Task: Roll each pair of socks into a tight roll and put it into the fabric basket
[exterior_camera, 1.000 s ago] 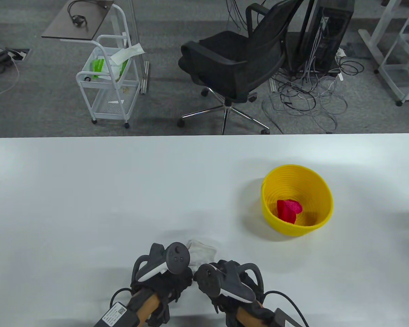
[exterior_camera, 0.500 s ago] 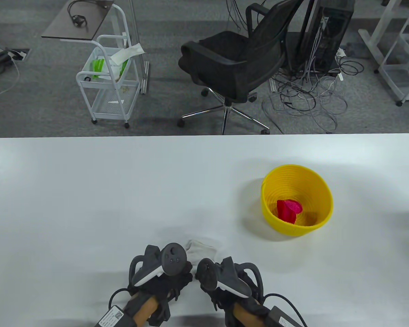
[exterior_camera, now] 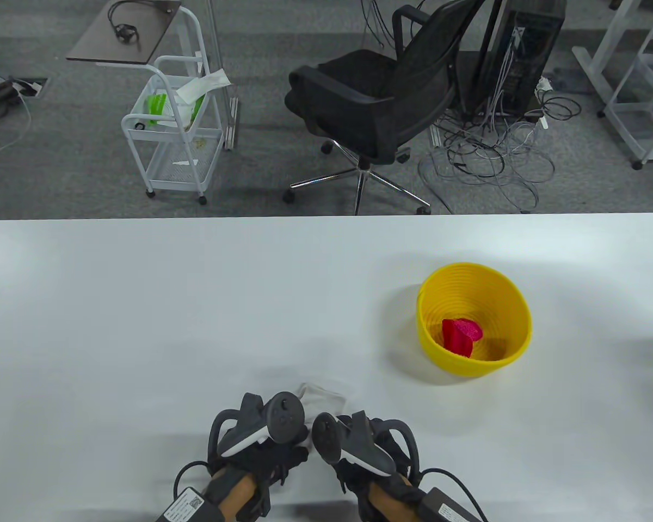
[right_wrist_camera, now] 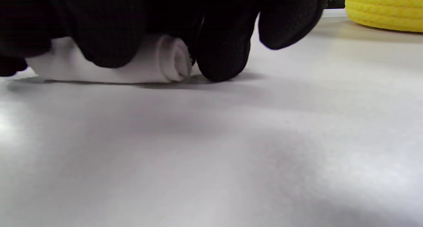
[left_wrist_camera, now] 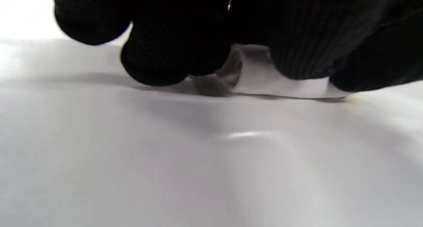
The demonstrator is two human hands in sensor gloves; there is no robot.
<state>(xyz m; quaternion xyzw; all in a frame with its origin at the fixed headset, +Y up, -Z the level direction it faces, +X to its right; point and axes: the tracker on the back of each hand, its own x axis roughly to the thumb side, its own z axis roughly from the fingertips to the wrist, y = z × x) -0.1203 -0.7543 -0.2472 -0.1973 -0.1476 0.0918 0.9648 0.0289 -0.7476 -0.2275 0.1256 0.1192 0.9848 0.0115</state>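
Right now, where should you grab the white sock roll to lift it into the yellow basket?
Grip the sock roll around its rolled middle, from above, thumb on the near side and fingers on the far side. It lies sideways on the table with its spiral end showing, so squeezing across the roll probably keeps it from unwinding on the way to the basket.

The place was an office or lab workspace. Grey carpet tiles (exterior_camera: pixel 60 163) covered the floor beyond a plain white table (exterior_camera: pixel 196 304). A black swivel chair (exterior_camera: pixel 375 103) stood by a computer tower (exterior_camera: pixel 528 49) with a tangle of cables (exterior_camera: pixel 490 157), near a white wire trolley (exterior_camera: pixel 174 130) and white desk frames (exterior_camera: pixel 631 81).
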